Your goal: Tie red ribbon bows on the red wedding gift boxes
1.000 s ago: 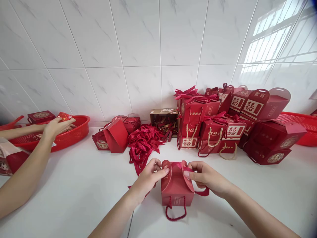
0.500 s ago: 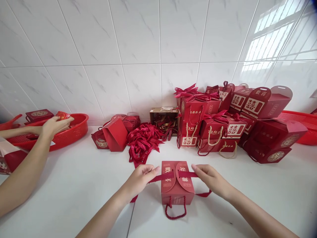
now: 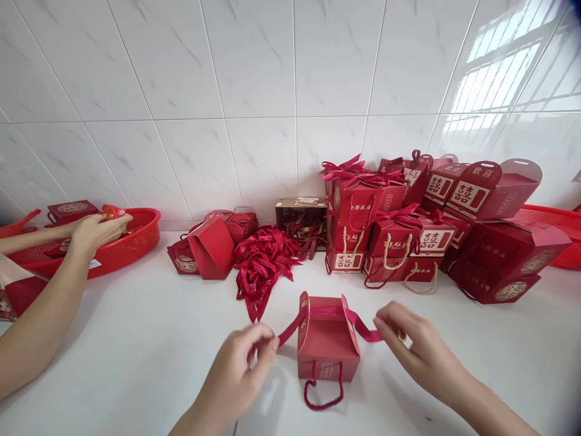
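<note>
A white tile wall (image 3: pixel 258 60) fills the top of the frame. A white table (image 3: pixel 136 375) fills the bottom. At the right, a big bunch of red boxes (image 3: pixel 394 236) is piled up near the wall, some with bows on top. At the left edge is a red basket (image 3: pixel 136 248), and another person's arm (image 3: pixel 45 327) reaches over it. Near the center lies a messy heap of red ribbons (image 3: pixel 263 257). Below it, at the lower middle, one red box (image 3: pixel 327 351) sits on the table, with two round flaps standing up and apart. The left hand (image 3: pixel 242 369) is at the box's left, thumb and finger pinched on one end of a ribbon (image 3: pixel 363 329). The right hand (image 3: pixel 415 342) pinches the other end at the right. The ribbon runs through both flaps. A dark red cord (image 3: pixel 323 404) hangs from the front.
</note>
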Available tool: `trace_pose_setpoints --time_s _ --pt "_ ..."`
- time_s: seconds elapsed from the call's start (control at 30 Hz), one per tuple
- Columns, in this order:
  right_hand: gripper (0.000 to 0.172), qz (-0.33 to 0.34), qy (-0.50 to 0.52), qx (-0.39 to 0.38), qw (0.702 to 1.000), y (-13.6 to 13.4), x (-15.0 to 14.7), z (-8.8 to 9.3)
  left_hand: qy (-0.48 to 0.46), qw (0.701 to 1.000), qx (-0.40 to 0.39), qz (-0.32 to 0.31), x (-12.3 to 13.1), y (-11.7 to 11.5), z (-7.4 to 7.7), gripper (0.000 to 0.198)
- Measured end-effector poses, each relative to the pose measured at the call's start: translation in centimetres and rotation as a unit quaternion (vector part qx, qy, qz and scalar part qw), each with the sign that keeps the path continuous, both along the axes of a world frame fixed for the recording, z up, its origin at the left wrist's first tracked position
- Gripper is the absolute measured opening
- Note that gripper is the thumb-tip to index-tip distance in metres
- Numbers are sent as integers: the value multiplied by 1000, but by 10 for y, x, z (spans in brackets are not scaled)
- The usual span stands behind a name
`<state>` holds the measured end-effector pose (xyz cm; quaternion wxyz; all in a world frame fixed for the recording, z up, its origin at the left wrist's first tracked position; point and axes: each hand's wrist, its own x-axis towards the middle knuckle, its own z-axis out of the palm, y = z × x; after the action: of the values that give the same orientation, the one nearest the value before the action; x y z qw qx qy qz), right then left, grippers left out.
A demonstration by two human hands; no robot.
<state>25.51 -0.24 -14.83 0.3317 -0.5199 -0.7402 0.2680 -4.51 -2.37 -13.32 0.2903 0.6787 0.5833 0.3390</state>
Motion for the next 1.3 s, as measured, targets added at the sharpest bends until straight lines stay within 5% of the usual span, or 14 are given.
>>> trace_pose_setpoints --time_s 0.1,0.23,0.4,0.47,0.53,0.7,1.0,1.3 --pt "40 96 -7 -124 988 -10 -2 -1 -7 989 -128 -73 5 -8 -2 24" --pt "38 48 232 -243 940 -14 -15 -11 -227 956 -183 22 17 3 -10 31" --pt "27 -2 648 -372 664 -11 -33 -26 -637 729 -233 92 28 20 -5 8" --pt "13 -43 704 -371 604 -7 -38 -31 -681 685 -223 129 31 21 -1 9" --pt "5 -60 728 -358 582 -3 -41 -34 -694 674 -194 163 33 19 2 14" --pt "18 -79 709 -239 658 3 -37 -21 -678 705 -121 168 28 16 14 14" --pt "14 -65 550 40 831 23 -18 40 -486 859 141 80 23 28 61 17" --pt "23 13 364 179 914 36 -33 108 -317 923 219 -7 44 50 107 31"
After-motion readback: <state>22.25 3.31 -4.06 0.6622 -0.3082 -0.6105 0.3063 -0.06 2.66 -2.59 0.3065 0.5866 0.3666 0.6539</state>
